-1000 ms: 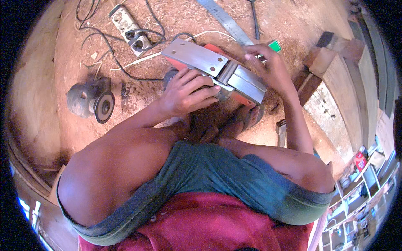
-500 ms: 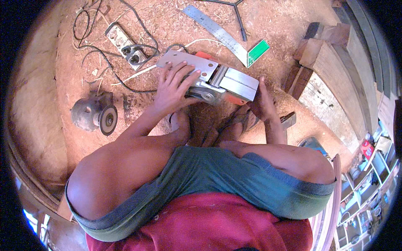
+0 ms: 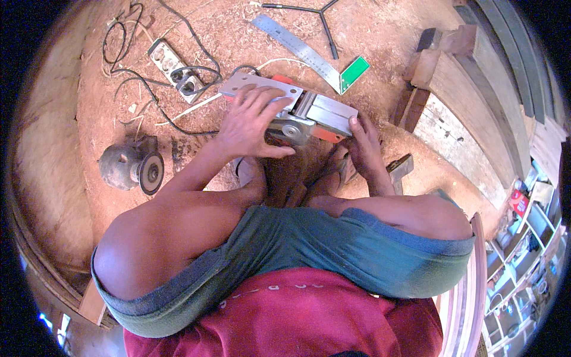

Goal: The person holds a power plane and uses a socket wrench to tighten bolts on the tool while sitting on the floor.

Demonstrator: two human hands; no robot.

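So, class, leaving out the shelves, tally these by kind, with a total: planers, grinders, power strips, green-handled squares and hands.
Planer: 1
Grinder: 1
Power strip: 1
Green-handled square: 1
Hands: 2, left hand and right hand
Total: 6

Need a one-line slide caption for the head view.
Left hand on an upturned planer, right hand at its end; square beyond, grinder to the left.
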